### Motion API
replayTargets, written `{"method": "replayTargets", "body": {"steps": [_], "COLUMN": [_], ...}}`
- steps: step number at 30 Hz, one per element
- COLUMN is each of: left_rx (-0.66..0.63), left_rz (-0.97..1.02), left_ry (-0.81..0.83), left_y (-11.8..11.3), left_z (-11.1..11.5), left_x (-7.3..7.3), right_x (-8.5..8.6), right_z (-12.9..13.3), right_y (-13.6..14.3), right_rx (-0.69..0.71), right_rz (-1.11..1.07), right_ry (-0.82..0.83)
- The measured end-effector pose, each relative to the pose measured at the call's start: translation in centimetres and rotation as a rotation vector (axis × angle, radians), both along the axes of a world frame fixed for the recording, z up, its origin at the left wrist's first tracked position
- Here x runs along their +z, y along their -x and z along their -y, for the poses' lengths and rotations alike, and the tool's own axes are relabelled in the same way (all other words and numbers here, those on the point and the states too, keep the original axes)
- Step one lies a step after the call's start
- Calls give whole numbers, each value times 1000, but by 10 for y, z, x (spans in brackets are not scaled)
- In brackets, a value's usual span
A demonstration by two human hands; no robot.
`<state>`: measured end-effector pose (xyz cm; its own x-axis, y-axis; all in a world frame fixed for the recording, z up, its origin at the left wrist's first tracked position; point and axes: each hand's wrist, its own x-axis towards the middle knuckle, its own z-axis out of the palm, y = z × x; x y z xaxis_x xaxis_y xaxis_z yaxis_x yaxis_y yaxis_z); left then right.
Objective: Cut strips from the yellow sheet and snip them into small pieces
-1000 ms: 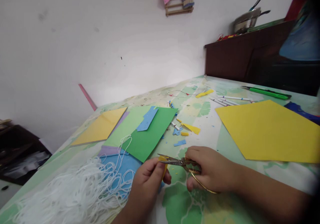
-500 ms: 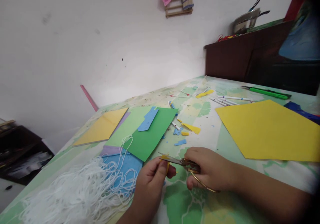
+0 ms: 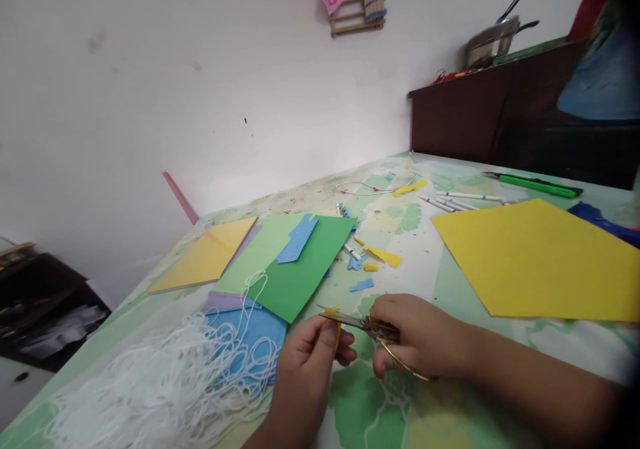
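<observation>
Patterned tablecloth (image 3: 420, 262) is carrying a green sheet (image 3: 307, 269). Near that sheet's front corner, the left hand (image 3: 307, 362) is pinching a yellow piece (image 3: 338, 335); the right hand (image 3: 420, 335), fingers curled, is gripping scissors (image 3: 369, 325), blades seemingly touching it.

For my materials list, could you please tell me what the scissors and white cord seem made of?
Scissors: probably metal, with grey blades and shiny gold-coloured handles. White cord: apparently matte fibre, falling in thin loose loops; cotton or synthetic, I cannot tell.
</observation>
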<state>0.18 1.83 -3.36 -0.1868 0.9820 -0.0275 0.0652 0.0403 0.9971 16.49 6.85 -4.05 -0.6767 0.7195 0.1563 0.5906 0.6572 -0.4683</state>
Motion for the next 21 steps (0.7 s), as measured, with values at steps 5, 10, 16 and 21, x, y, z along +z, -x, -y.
{"method": "replayTargets", "body": {"steps": [5,10,16,21], "left_rx": [8,18,-46,-27], "left_rz": [-36,-114,-188,-205], "left_ry": [-21,-64,-79,-100], "left_y": [-2,-2,1,0], "left_z": [1,2,3,3], "left_x": [1,4,7,8], "right_x": [1,2,2,1], "right_z": [1,0,0,0], "right_y": [1,1,0,0], "right_rx": [-2,-8,9,9], "right_rz": [-2,-4,-27,-40], "right_ry": [-12,9,-15,-49]}}
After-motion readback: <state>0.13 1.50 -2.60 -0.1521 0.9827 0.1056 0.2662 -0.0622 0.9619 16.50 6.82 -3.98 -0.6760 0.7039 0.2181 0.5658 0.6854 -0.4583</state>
